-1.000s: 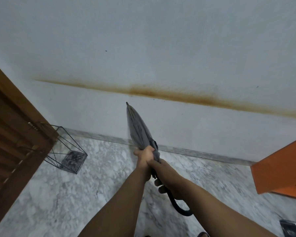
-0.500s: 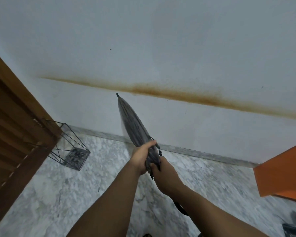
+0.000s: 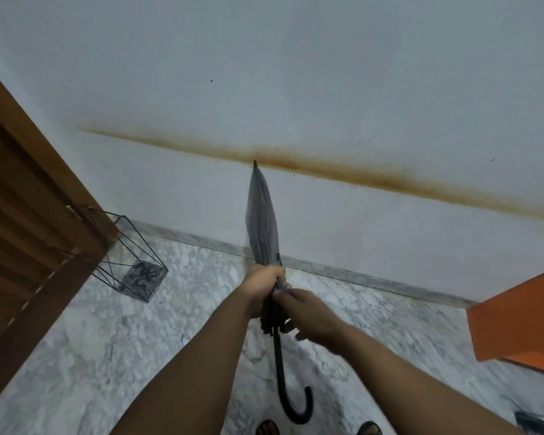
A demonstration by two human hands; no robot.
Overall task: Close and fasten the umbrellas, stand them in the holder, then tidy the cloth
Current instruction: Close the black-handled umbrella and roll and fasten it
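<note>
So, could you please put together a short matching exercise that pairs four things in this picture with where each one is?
Things:
1. umbrella
2. wire holder
3. orange furniture
4. wooden door

Places:
A. right edge of the view
B. on the marble floor by the door
C. left edge of the view
D. gripped by the left hand and right hand, tip pointing up

Pairs: 1-D, 2-B, 3-A, 4-C

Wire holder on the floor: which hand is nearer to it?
Left. The left hand grips the closed umbrella on the side facing the wire holder, well clear of it. The right hand is at the umbrella's ribs, just beyond, farther away.
</note>
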